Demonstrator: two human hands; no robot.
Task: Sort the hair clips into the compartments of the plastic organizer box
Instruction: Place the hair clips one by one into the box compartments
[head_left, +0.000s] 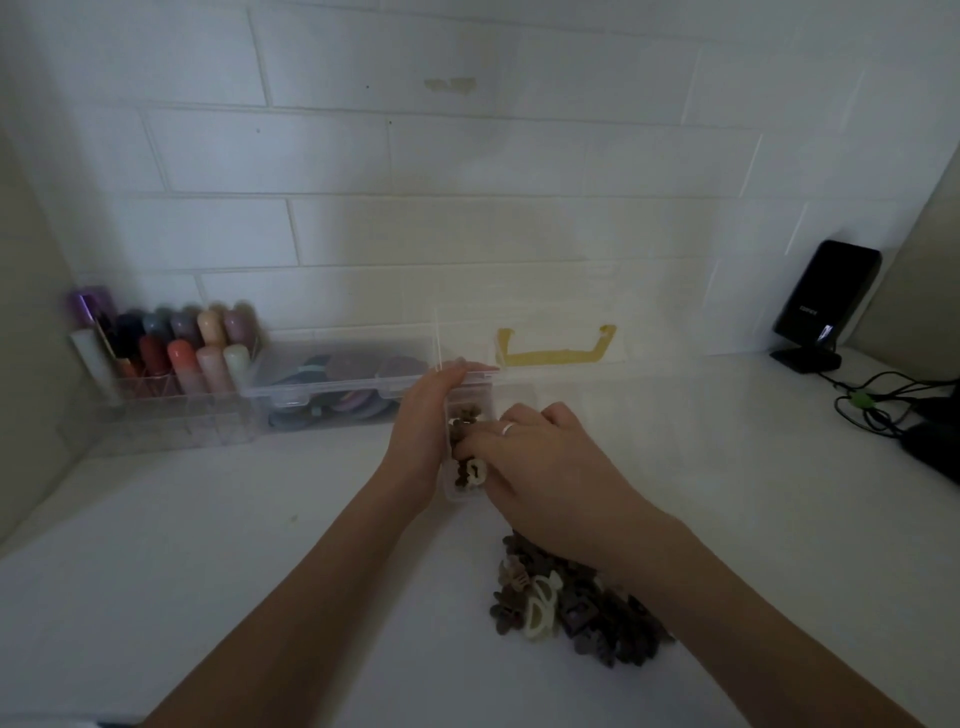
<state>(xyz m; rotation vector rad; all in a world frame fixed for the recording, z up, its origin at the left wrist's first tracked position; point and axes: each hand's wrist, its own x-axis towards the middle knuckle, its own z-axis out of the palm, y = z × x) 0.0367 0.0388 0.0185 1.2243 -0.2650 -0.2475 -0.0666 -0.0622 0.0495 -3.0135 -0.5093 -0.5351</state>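
On the bench (260, 545), left hand (423, 426) lies flat against organizer box (470, 400); right hand (524, 452) pinches hair clips (470, 470). Clips look light, stiff, tangle-prone; pinch by body.

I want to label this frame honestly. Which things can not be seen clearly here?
- Head view: the right hand covers most of the organizer box, so its dividers are hidden.
- What the right fingers hold is hidden.
- The pile of hair clips is partly under the right forearm.
- The box with the yellow handle is transparent and dim; its edges are lost.
- Writing on the black device is too small.
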